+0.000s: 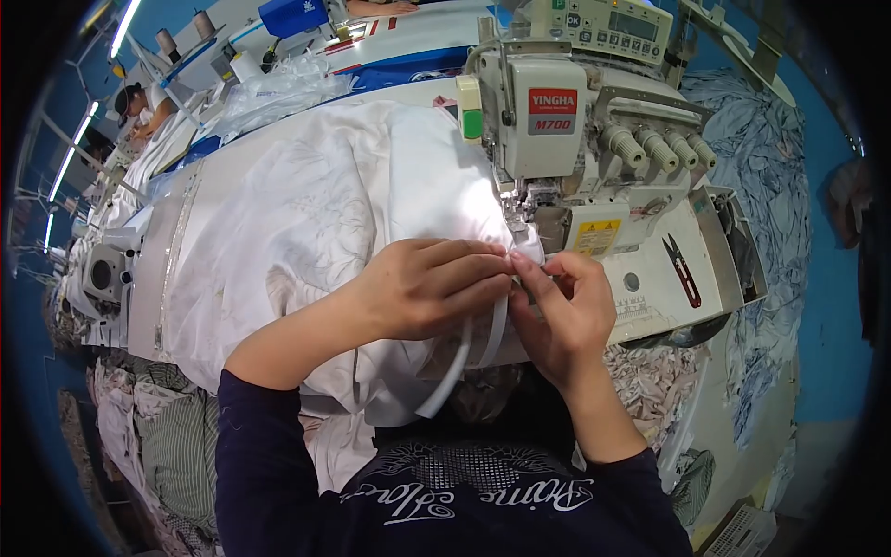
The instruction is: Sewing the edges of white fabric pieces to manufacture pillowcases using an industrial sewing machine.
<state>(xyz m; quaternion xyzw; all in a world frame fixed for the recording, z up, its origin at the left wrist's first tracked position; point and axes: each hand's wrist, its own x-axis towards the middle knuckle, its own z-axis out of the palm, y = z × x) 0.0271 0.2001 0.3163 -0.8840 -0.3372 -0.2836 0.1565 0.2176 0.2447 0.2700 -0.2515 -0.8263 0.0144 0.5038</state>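
A white overlock sewing machine (548, 153) stands in front of me, its lamp lighting the needle area. White fabric (441, 176) runs up to the presser foot (522, 223) and spreads over the table to the left. My left hand (432, 283) lies over the fabric edge just in front of the foot, fingers together and pressing on the cloth. My right hand (566, 311) pinches the same edge between thumb and finger, its tips touching the left fingertips. A narrow white strip (452, 371) hangs below the hands toward my lap.
Red-handled thread snips (684, 271) lie on the machine's right plate, near tension knobs (654, 148). A control panel (608, 28) tops the machine. Crumpled bluish fabric (756, 186) hangs on the right; striped green fabric (176, 455) is heaped lower left. Another person (144, 111) sits at the far left.
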